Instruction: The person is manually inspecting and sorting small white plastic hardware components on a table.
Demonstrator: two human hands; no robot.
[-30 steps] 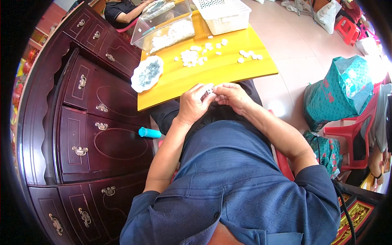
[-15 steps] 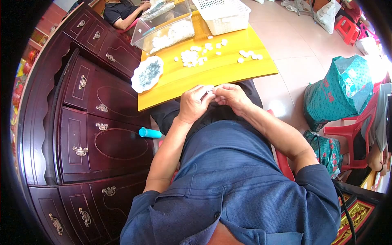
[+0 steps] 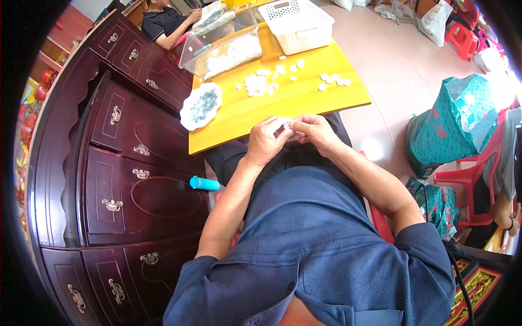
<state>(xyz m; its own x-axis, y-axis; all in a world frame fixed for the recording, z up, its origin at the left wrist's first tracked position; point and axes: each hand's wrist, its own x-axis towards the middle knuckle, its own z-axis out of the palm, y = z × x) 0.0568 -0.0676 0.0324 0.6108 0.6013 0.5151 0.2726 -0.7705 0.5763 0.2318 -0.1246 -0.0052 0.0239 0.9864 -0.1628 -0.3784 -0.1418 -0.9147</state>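
Both my hands are together in front of my lap, at the near edge of a yellow table (image 3: 321, 99). Pinched between the fingertips of my left hand (image 3: 265, 142) is a small white piece (image 3: 286, 125), mostly covered by fingers. My right hand (image 3: 318, 133) has its thumb and fingers closed on the same piece from the other side. Several small round white pieces (image 3: 254, 83) lie in a cluster on the tabletop, with a smaller group (image 3: 334, 80) further right. At the table's left edge sits a scalloped white plate (image 3: 187, 118) holding small dark bits.
A clear plastic bin (image 3: 192, 61) of white pieces and a white perforated basket (image 3: 304, 39) stand at the back. Dark wooden drawers (image 3: 163, 190) flank the left, near a turquoise bottle (image 3: 205, 183). On the right are a teal bag (image 3: 446, 125) and red chair (image 3: 462, 176). Another person (image 3: 163, 26) sits far left.
My hands stay pinched around the small white piece, with slight finger movement. The whole view has shifted a little, and the far person's arm has moved slightly.
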